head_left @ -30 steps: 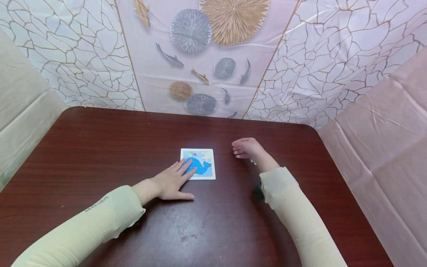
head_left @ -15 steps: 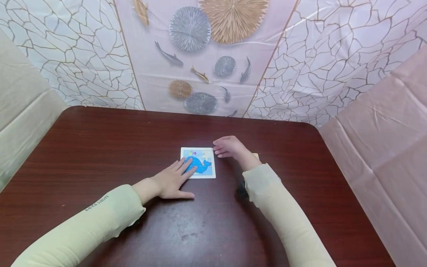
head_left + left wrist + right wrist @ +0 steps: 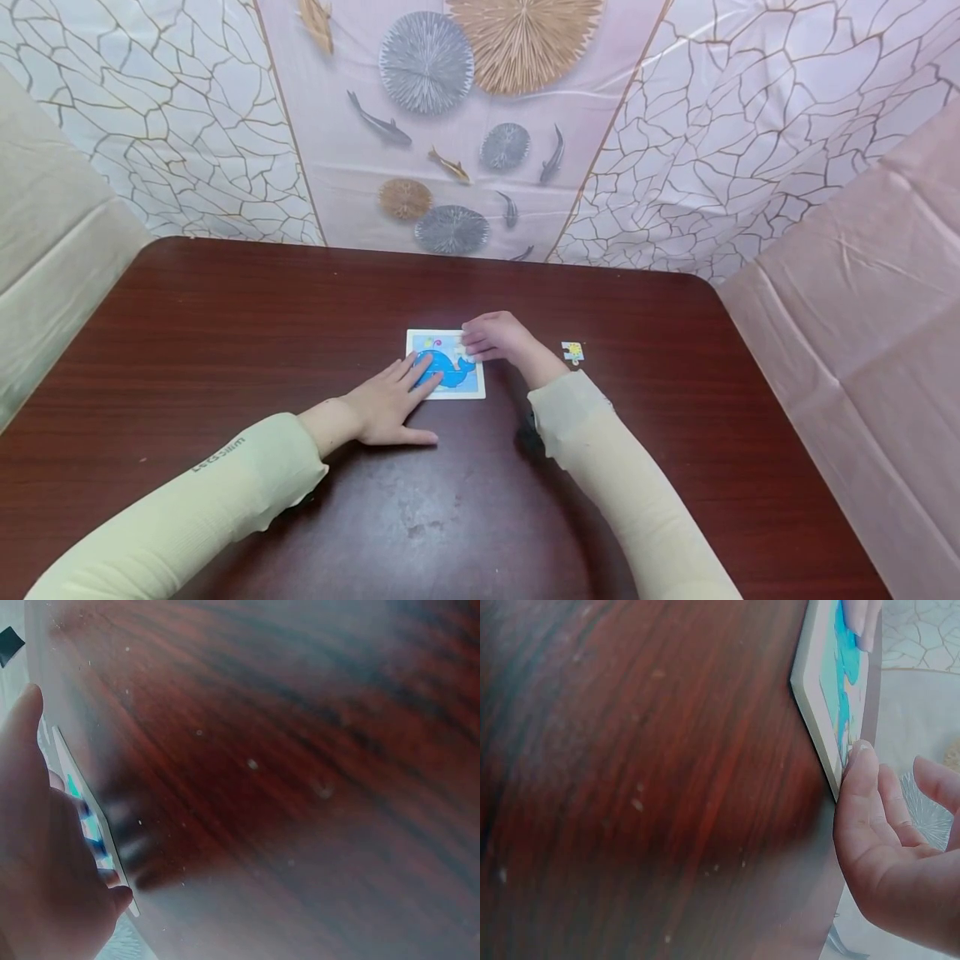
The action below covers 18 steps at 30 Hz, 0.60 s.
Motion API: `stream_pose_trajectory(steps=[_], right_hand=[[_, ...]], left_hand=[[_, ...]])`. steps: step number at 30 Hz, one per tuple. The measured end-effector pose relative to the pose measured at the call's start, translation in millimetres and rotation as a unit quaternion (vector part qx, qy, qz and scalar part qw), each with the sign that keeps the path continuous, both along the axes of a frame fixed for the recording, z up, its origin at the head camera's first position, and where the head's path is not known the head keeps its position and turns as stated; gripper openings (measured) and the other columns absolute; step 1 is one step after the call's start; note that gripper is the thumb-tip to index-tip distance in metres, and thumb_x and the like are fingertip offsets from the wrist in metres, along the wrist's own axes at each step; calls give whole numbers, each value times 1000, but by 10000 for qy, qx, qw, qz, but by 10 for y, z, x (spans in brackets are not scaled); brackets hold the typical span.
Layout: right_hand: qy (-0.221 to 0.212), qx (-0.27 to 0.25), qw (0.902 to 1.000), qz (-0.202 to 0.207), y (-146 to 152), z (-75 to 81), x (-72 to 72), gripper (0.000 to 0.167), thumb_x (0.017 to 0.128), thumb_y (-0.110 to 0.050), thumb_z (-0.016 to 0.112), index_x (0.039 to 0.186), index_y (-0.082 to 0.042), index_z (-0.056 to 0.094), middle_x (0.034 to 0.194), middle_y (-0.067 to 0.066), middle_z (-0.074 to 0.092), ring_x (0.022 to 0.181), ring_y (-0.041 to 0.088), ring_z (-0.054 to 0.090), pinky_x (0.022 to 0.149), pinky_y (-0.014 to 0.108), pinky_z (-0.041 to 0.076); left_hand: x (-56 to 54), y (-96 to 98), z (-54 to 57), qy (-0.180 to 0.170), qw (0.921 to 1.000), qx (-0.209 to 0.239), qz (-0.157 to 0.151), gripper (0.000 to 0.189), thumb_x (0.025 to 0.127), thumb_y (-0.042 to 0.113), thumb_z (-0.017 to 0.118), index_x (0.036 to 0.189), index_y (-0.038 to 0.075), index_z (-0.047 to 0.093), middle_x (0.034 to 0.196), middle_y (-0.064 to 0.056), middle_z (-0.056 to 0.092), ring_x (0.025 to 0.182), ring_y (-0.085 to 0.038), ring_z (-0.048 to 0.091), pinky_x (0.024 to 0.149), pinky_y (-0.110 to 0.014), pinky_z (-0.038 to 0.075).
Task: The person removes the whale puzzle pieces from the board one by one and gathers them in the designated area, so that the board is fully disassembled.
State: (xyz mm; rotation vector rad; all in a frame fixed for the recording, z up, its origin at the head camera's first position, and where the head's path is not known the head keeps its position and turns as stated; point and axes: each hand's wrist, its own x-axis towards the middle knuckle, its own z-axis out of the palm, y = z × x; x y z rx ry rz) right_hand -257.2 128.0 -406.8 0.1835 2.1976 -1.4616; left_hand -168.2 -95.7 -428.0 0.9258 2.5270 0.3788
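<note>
A small square puzzle board [image 3: 482, 385] with a white rim and a blue whale picture lies on the table. My left hand [image 3: 390, 408] lies spread over its left part, fingers across the whale and thumb out on the tabletop. At the board's upper right corner is my right hand [image 3: 497, 335], its loosely bent fingers overlapping the picture. In the right wrist view the fingers of the right hand [image 3: 900, 847] meet the board's edge [image 3: 817, 720], with the thumb apart; no piece shows between them. The puzzle corner beneath these fingers is hidden.
A yellow and pale blue puzzle piece [image 3: 573, 352] lies on the dark wooden table [image 3: 247, 325], right of the right hand. Patterned fabric [image 3: 480, 167] hangs behind the table's far edge, and plain beige fabric [image 3: 862, 292] borders the right side.
My right hand has moved left from beside the loose piece onto the board's upper right corner, uncovering the piece. The left hand and the board have stayed in place.
</note>
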Motion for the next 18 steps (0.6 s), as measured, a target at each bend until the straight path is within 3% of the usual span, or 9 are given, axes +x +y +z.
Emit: stream_pose_trajectory(steps=[9, 18], right_hand=[[-40, 18, 10000, -73, -65, -10, 6, 41, 113, -14, 65, 145, 12, 67, 135, 31, 77, 77, 10, 72, 76, 20, 66], [-61, 38, 9999, -143, -95, -8, 2, 39, 112, -13, 67, 142, 13, 69, 110, 20, 80, 73, 9, 69, 75, 21, 66]], left_hand=[[-5, -7, 0, 5, 10000, 13, -29, 94, 109, 55, 64, 175, -3, 31, 185, -32, 16, 173, -55, 13, 142, -63, 18], [-9, -5, 16, 36, 10000, 53, -31, 93, 109, 56, 64, 174, -2, 33, 185, -32, 17, 173, -55, 14, 142, -63, 18]])
